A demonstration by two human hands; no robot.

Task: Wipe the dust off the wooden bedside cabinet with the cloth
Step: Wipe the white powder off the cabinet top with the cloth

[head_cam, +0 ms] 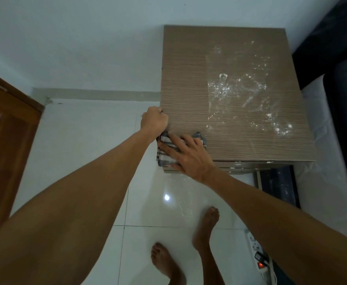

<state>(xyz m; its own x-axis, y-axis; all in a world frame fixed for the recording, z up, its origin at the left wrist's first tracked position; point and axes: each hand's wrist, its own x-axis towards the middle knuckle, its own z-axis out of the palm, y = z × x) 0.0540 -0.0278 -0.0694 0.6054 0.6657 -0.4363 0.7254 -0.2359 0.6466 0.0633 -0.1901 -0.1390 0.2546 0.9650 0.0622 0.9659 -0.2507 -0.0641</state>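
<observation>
The wooden bedside cabinet (189, 79) stands against the wall, seen from above. White dust (240, 93) covers the right half of its top; the left half looks bare wood grain. A striped grey and white cloth (164, 157) lies folded at the near left corner, partly hanging over the edge. My right hand (186, 154) presses flat on the cloth with fingers spread. My left hand (154, 121) is a closed fist against the cabinet's left edge, just above the cloth; whether it grips anything is hidden.
A bed with white sheet (333, 140) and dark cover borders the cabinet on the right. A brown wooden door (6, 140) stands at the left. On the glossy tiled floor are my bare feet (205, 229) and a power strip (259, 256).
</observation>
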